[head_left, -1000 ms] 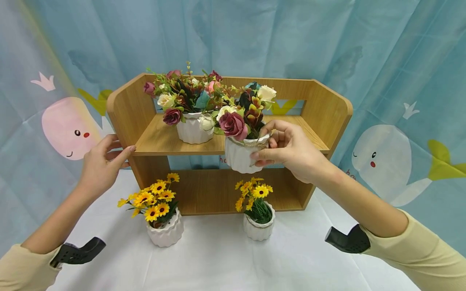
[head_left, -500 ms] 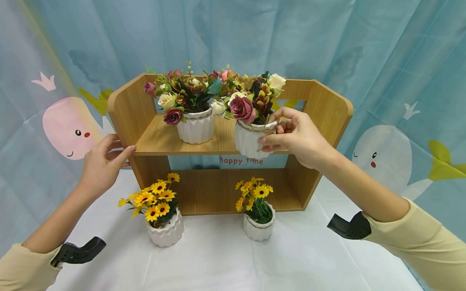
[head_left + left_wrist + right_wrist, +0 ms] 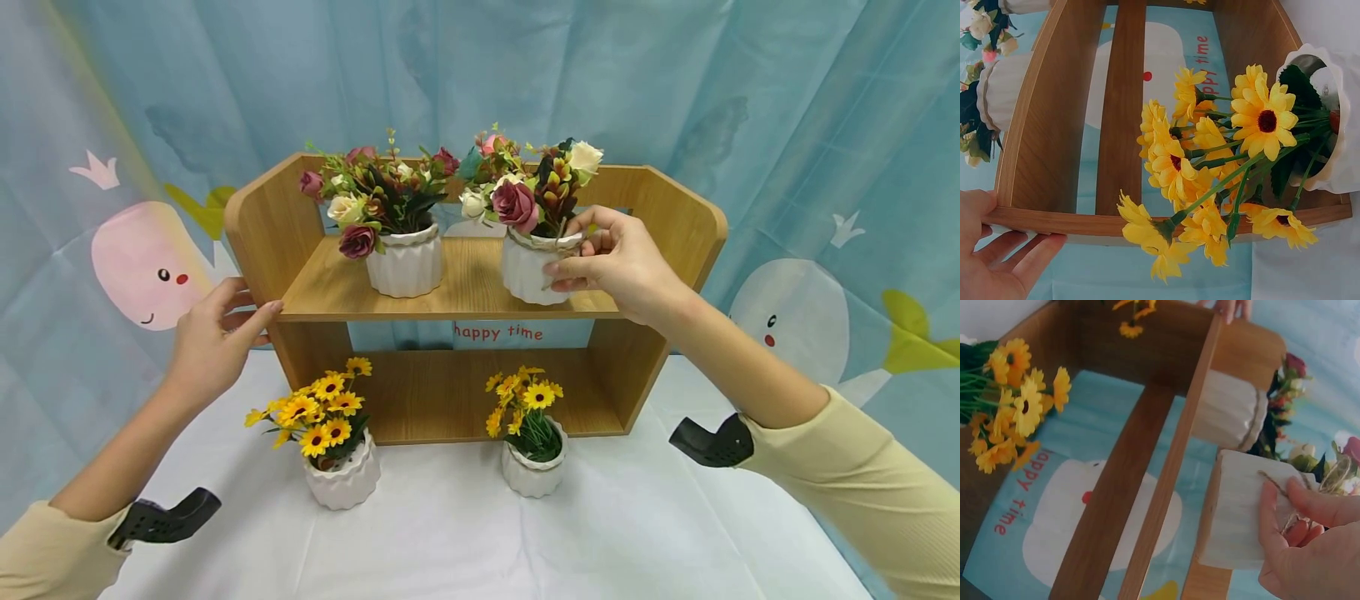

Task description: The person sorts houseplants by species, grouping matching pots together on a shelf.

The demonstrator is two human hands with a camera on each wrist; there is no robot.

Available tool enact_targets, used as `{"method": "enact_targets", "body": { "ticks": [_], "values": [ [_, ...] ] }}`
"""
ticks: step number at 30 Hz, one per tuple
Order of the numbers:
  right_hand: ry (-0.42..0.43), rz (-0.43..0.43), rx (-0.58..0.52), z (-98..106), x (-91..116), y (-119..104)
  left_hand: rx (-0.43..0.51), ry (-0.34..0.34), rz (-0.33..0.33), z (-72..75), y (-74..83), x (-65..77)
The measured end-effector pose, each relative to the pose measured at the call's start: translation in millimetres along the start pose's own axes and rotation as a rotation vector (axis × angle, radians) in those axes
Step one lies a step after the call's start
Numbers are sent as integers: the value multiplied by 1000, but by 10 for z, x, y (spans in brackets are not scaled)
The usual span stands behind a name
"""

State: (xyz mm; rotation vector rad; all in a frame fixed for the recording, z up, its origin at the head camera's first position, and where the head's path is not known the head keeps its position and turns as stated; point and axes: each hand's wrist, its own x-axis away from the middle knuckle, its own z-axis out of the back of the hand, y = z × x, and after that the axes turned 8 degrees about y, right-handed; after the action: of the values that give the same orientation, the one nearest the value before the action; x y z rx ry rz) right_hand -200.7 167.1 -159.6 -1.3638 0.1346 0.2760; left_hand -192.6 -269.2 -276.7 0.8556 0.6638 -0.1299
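Note:
My right hand (image 3: pixel 626 267) grips the rim and twine of a white ribbed flowerpot (image 3: pixel 532 271) filled with artificial roses. That pot is at the upper board of a wooden shelf (image 3: pixel 360 316), toward its right side. In the right wrist view, the thumb and fingers pinch the wall of the flowerpot (image 3: pixel 1241 512) near the twine bow. At the shelf's left side, my left hand (image 3: pixel 217 337) holds the side panel, thumb at the front edge and fingers outside it. A second flowerpot of roses (image 3: pixel 405 265) stands on the upper board, left of the held one.
Two white pots of yellow daisies, a left pot (image 3: pixel 342 475) and a right pot (image 3: pixel 532 473), stand on the white tablecloth (image 3: pixel 427 533) before the shelf. A blue printed curtain (image 3: pixel 495 75) hangs behind. The right daisy pot sits below the held flowerpot.
My right hand has carried the rose flowerpot up, back and to the right, from in front of the upper board to over it. The left hand has stayed at the side panel.

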Motion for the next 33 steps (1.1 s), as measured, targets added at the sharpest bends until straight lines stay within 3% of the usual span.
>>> {"method": "enact_targets", "body": {
  "ticks": [7, 19, 33],
  "values": [
    [19, 14, -20, 60, -103, 42, -20, 3, 1, -1, 6, 3],
    [47, -68, -77, 164, -265, 114, -31, 5, 2, -6, 12, -1],
    [64, -97, -7, 193, -360, 298, -23, 6, 4, -5, 28, 12]
  ]
}}
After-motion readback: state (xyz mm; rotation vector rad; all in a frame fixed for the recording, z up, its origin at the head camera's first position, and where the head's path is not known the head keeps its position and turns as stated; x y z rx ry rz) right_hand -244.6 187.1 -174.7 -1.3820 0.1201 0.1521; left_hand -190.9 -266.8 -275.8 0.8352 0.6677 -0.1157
